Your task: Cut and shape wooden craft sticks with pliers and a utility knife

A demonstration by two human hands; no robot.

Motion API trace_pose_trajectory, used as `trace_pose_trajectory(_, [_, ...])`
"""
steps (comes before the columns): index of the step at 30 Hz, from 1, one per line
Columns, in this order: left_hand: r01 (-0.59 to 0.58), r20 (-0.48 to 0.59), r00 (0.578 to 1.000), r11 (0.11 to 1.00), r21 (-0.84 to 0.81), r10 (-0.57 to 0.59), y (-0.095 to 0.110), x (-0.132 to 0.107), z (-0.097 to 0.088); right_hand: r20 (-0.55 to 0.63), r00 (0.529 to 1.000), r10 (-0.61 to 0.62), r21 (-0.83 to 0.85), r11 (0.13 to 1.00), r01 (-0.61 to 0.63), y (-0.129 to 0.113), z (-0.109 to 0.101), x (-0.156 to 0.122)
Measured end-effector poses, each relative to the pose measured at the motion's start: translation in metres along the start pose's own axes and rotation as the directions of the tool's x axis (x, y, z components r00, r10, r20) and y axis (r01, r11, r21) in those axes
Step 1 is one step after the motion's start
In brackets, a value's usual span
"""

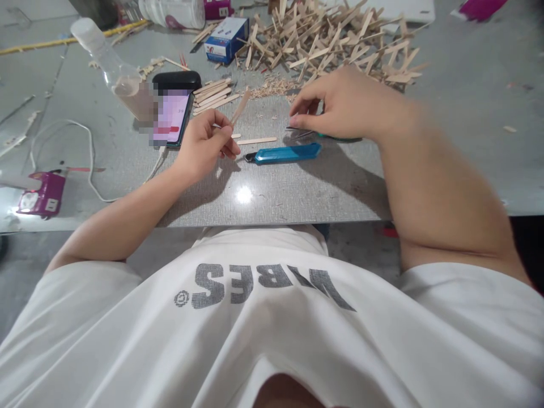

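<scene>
My left hand (208, 144) is closed round a flat wooden stick (241, 106) that points up and away from me. My right hand (340, 105) hovers over the table with its fingers curled down onto a thin dark tool (300, 131), probably scissors with a green handle (340, 137) showing under the palm. A blue utility knife (284, 153) lies on the table between the two hands, touched by neither. One loose stick (256, 140) lies just beyond the knife.
A big heap of glued stick pieces (327, 39) fills the far middle. A row of loose sticks (212, 95), a phone (172, 116), a plastic bottle (113, 62), a blue box (226, 38) and a white cable (89, 158) lie to the left. A pink device (42, 195) sits at the left edge.
</scene>
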State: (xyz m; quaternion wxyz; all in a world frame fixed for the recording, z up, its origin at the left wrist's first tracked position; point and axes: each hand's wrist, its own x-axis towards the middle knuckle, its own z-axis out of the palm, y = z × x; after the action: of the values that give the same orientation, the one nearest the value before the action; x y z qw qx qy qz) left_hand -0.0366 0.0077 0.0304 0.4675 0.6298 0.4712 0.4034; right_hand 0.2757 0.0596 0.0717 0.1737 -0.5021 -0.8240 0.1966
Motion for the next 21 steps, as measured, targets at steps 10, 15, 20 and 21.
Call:
trace_pose_trajectory(10, [0.009,-0.002,1.0,1.0,-0.014,-0.009,0.004,-0.006,0.003,0.148,0.95,0.276,-0.551,0.821,-0.153,0.021,-0.016,0.002])
trace_pose_trajectory(15, [-0.115,-0.032,0.993,0.993,-0.017,0.115,0.006,-0.012,0.006,0.311,0.917,0.25,-0.574,0.819,-0.028,0.013,-0.022,-0.005])
trace_pose_trajectory(20, [-0.192,-0.065,0.979,0.979,0.062,0.196,0.001,-0.008,0.004,0.329,0.905,0.268,-0.553,0.832,-0.045,0.016,-0.026,-0.004])
trace_pose_trajectory(21, [-0.186,-0.068,0.979,0.98,0.064,0.19,0.0,-0.007,0.003,0.331,0.904,0.272,-0.549,0.834,-0.05,0.016,-0.025,-0.004])
